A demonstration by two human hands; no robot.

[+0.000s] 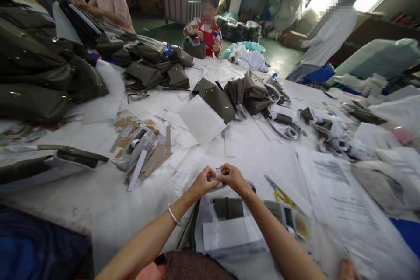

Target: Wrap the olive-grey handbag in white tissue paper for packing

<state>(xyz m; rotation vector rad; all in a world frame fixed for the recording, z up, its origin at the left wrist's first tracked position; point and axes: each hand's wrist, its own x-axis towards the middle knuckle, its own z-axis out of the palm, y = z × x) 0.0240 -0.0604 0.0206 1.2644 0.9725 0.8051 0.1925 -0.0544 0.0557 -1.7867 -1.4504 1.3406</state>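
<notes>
Both my hands meet near the middle of the table, just beyond a dark olive bag part (229, 208) in clear plastic. A small pale tag (218, 172) shows between them. My right hand (232, 177) pinches this tag between thumb and finger. My left hand (206, 180) has its fingers curled together close beside it; whatever it holds is too small to name. A white card (226, 232) lies on the plastic between my forearms. To the right of my right forearm are yellow-handled scissors (281, 194) and a grey tape dispenser (280, 213).
Dark olive bags (36, 74) are heaped at the left, with more bags (251, 92) across the table. Cardboard strips (157, 157) and a second dispenser lie left of my hands. Printed plastic sheets (348, 192) cover the right. Several people work beyond.
</notes>
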